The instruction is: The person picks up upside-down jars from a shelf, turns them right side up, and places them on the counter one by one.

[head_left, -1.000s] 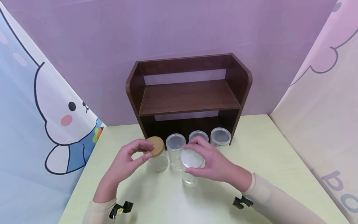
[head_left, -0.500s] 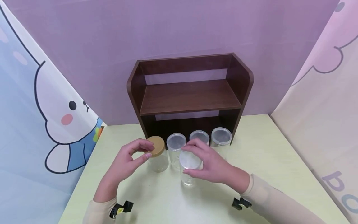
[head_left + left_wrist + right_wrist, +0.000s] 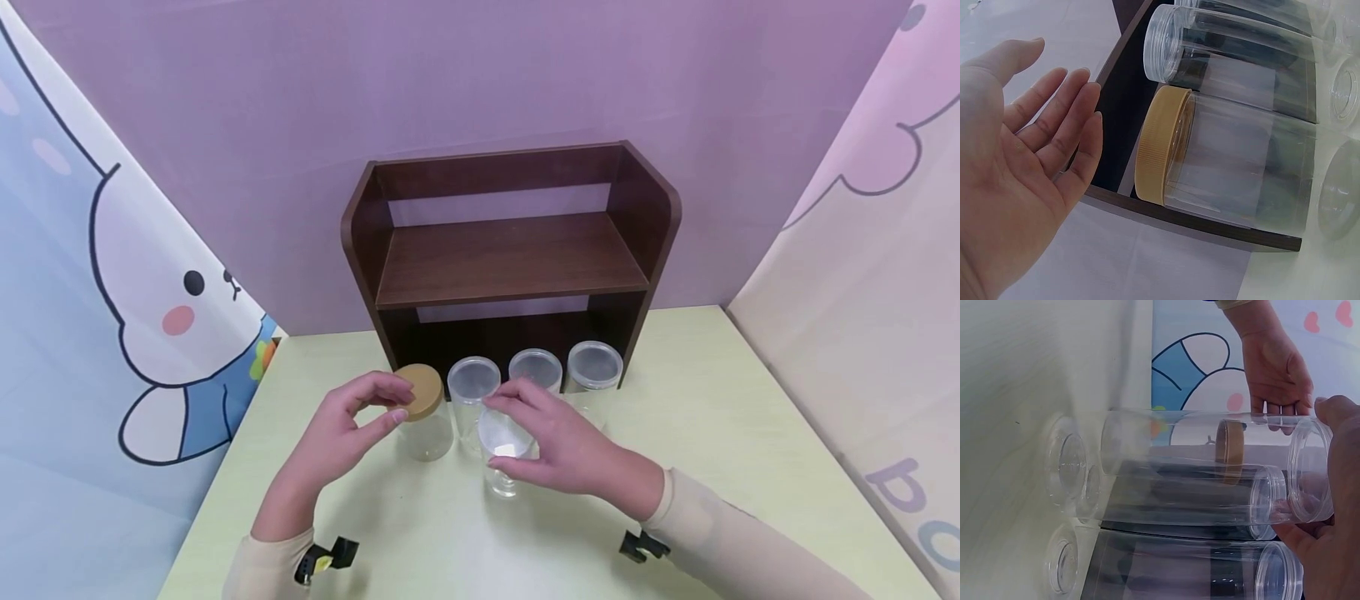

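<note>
My right hand [image 3: 573, 442] grips a tall clear jar [image 3: 501, 479] by its top. In the right wrist view, thumb and fingers [image 3: 1296, 534] curl round the rim of this jar [image 3: 1179, 440], whose base is close over the table. My left hand [image 3: 341, 437] hovers by a clear jar with a gold screw lid [image 3: 422, 392]. The left wrist view shows its loosely bent fingers [image 3: 1054, 134] apart from the gold lid [image 3: 1163, 147], holding nothing. More clear-topped jars, first [image 3: 474, 379], second [image 3: 536, 367] and third [image 3: 595, 365], stand in a row right of the gold-lidded one.
A dark brown two-tier shelf [image 3: 510, 258] stands behind the jars against a purple backdrop [image 3: 480, 75]. The pale table [image 3: 750, 417] extends to both sides. Printed cloth panels, left [image 3: 67, 333] and right [image 3: 870, 317], flank the table.
My right hand has shifted slightly to the left with the clear jar in its grip. The left hand and the row of jars stay in place.
</note>
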Available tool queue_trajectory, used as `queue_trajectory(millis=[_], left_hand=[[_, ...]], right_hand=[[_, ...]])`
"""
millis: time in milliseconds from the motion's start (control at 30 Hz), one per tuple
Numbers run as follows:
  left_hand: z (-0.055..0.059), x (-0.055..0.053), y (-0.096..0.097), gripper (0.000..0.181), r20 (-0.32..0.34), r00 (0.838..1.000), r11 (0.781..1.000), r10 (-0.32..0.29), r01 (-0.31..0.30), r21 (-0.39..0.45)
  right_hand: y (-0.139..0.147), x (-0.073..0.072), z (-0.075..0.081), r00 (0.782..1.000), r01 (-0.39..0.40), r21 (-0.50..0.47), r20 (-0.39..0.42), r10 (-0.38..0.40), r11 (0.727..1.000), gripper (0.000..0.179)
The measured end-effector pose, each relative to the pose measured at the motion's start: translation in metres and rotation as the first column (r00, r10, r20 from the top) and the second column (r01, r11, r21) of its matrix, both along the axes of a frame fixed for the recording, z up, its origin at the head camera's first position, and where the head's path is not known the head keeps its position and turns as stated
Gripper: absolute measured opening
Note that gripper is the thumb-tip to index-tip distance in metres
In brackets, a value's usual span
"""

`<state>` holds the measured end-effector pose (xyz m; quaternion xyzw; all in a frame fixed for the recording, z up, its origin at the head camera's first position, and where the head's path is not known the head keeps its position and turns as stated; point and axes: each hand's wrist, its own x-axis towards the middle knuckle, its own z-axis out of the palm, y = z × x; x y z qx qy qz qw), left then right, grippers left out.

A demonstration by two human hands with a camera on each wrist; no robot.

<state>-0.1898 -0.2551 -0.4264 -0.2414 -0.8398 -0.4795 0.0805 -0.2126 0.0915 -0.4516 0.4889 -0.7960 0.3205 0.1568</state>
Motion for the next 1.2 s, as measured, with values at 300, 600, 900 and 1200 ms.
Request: queue_trajectory(millis=[300,600,900,1200], left_hand=[[-0.0001,0.0009,-0.0001,0.023,0.003,1.000,1.000,-0.002,0.002,0.000],[-0.0011,0.0009,0.0004,0.023,0.004,1.000,1.000,-0.007,0.007,0.001],[0.0002,0.0012,0.0018,0.023,0.006,1.000,1.000,-0.006,0.006,-0.001],[0.0006,0.0026,0.0026,0.023,0.015,1.000,1.000,0.007,-0.006,-0.007]], right_hand=[[-0.0008,0.0003,-0.0049,1.000,0.008,0.018,-0.001,-0.008,1.000,0.070],[0.0004,0.0012,-0.0068,0.999,0.026,0.023,-0.029,-0.025,0.999,0.069],[0.0008,0.0005,-0.0049,0.994,0.005,-0.023,-0.112,-0.008,1.000,0.068],[0.0030,0.0005,-0.0046,0.990,0.019,-0.035,-0.141,-0.024,0.999,0.064]])
